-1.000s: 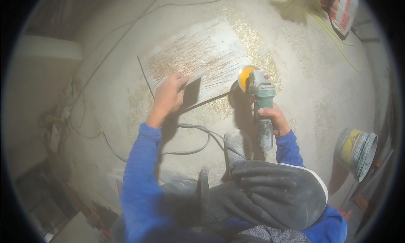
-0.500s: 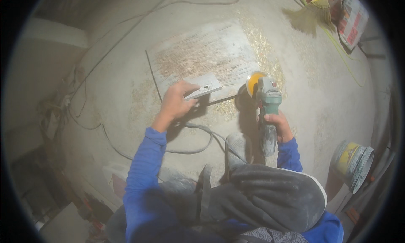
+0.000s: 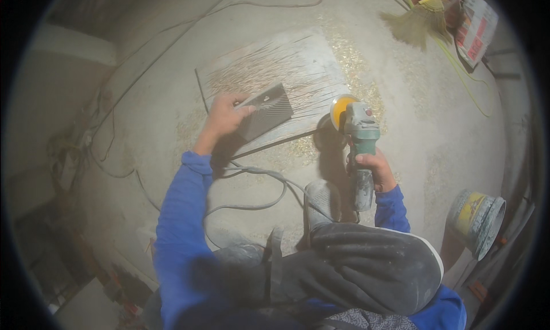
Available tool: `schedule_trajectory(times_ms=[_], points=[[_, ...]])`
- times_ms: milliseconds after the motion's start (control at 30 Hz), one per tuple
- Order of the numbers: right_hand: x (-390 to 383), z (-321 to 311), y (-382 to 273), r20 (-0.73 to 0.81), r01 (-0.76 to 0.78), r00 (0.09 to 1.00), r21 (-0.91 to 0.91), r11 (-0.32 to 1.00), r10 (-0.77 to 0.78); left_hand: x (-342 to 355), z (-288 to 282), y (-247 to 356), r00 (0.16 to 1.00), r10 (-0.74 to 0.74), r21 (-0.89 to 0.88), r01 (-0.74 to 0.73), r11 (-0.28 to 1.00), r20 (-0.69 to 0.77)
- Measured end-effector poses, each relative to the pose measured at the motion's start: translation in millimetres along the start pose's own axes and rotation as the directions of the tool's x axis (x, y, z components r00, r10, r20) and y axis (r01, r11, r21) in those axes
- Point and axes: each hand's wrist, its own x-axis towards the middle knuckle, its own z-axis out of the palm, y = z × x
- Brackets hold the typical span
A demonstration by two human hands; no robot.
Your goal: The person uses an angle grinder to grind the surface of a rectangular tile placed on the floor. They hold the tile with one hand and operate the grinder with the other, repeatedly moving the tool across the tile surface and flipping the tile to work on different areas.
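My left hand grips a small dark rectangular tile piece and holds it tilted over a scored wooden board that lies flat on the dusty concrete floor. My right hand is wrapped around the body of a green angle grinder. Its yellow disc guard sits at the board's right edge. Both sleeves are blue. A grey shoe stands between my arms.
The grinder's grey cable loops across the floor below the board. Sawdust surrounds the board. A broom and printed bags lie at the top right. A bucket lies on its side at the right. Thin wires run along the left.
My left hand lifted the tile piece off the board's lower edge and turned it; its pale face now looks dark. The grinder stays by the board's right edge.
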Motion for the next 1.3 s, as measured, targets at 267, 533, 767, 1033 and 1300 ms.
schedule_trajectory(times_ms=[267, 533, 767, 1033, 1300], points=[[0.5, 3.8, -13.3, 0.044, 0.027, 0.999, -0.137, 0.990, -0.021, 47.9, -2.8, -19.1, 0.919, -0.179, 0.018, 0.185, 0.983, 0.351], [27.7, 29.6, -34.1, 0.113, 0.020, 0.993, -0.409, 0.912, 0.029, 61.6, 23.1, -25.3, 0.975, -0.182, 0.305, 0.136, 0.943, 0.127], [69.3, 56.5, -54.2, 0.201, 0.074, 0.977, -0.644, 0.761, 0.076, 15.6, 54.9, -42.2, 0.951, 0.049, 0.326, 0.056, 0.944, -0.306], [99.4, 84.0, -68.8, 0.236, 0.112, 0.963, -0.794, 0.598, 0.133, -51.8, 87.6, -59.1, 0.943, -0.115, 0.337, 0.224, 0.915, -0.314], [118.8, 91.7, -60.4, 0.208, 0.075, 0.963, -0.816, 0.573, 0.170, -46.8, 88.6, -59.3, 0.953, -0.165, 0.401, 0.259, 0.879, -0.253]])
